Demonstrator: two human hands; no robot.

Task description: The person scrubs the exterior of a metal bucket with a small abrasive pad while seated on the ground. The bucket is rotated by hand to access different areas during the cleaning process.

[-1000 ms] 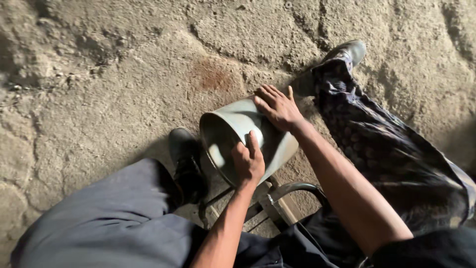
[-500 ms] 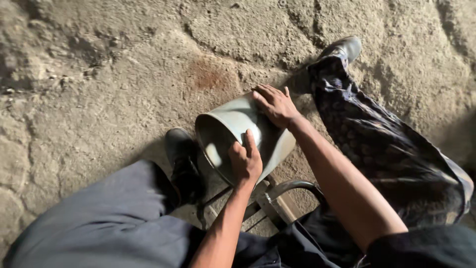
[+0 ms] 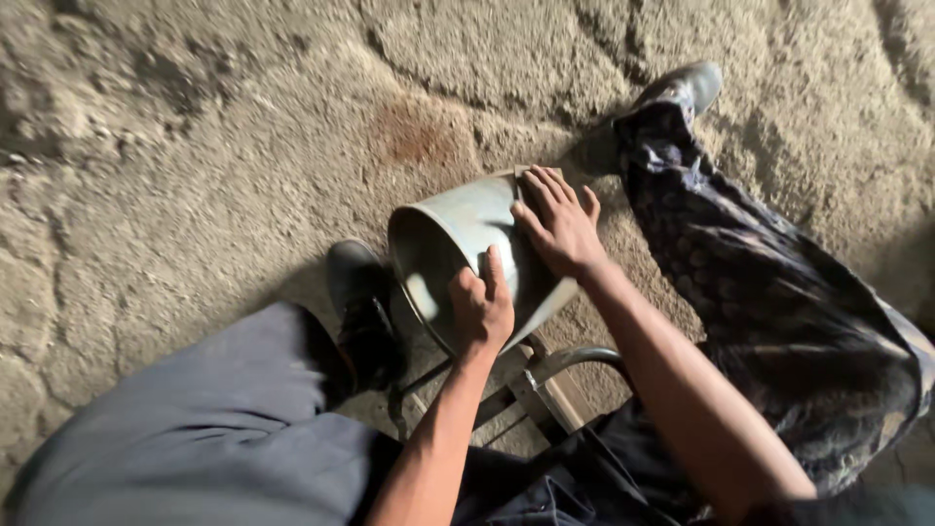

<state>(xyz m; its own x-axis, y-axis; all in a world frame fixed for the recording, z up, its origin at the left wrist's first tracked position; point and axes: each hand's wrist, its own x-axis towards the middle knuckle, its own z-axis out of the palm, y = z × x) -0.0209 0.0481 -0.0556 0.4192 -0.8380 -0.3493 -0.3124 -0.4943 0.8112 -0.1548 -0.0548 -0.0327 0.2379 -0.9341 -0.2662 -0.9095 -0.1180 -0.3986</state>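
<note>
floor (image 3: 195,146): rough cracked concrete | rust-red stain (image 3: 414,136) | metal stool frame (image 3: 545,380) | dim light

You have slid your right hand (image 3: 555,222) further along the metal cylinder (image 3: 458,234) wall, toward its far end. Your left hand (image 3: 482,307) has shifted slightly on the near rim.

One sheet-metal cylinder (image 3: 458,234) is in view, with two bare hands on it: the left hand (image 3: 482,304) and the right hand (image 3: 557,222). Two shoes show, a black one (image 3: 362,314) and a grey one (image 3: 687,86). One metal stand (image 3: 531,385) sits beneath the cylinder.
</note>
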